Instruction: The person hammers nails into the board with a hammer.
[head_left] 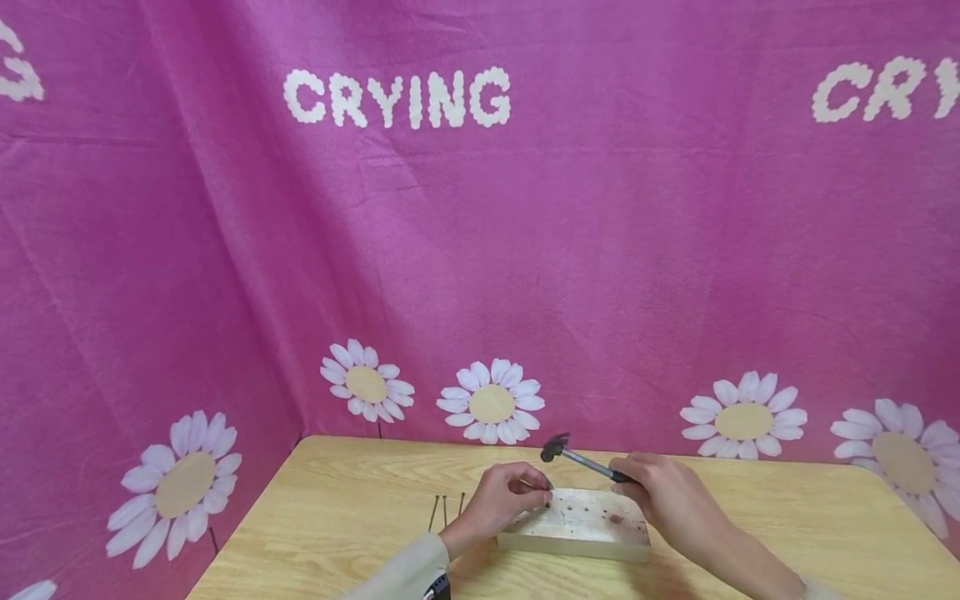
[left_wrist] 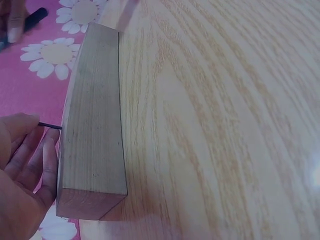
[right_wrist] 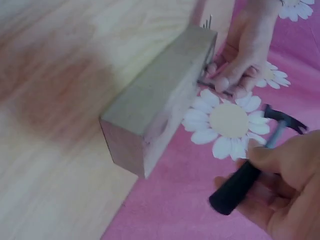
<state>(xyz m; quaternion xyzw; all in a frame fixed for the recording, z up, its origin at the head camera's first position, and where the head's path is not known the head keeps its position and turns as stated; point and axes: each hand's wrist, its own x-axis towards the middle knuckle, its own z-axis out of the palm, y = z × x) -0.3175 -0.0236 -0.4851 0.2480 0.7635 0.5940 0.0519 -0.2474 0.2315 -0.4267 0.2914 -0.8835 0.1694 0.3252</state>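
Observation:
My left hand (head_left: 504,498) pinches a dark nail (left_wrist: 50,126) between thumb and fingers, its point at the top face of a wooden block (head_left: 577,546). In the right wrist view the same nail (right_wrist: 212,86) stands out from the block's holed face, near the far end. My right hand (head_left: 675,500) grips a small claw hammer (head_left: 588,463) by its black handle (right_wrist: 235,187). The hammer's dark head (head_left: 555,447) is raised above the block, close to the left hand and apart from the nail.
Several loose nails (head_left: 444,510) show on the wood-grain table (head_left: 337,483), left of the block. Small holes and brown marks dot the block's top. A pink cloth (head_left: 600,250) with daisies hangs behind and at the left of the table.

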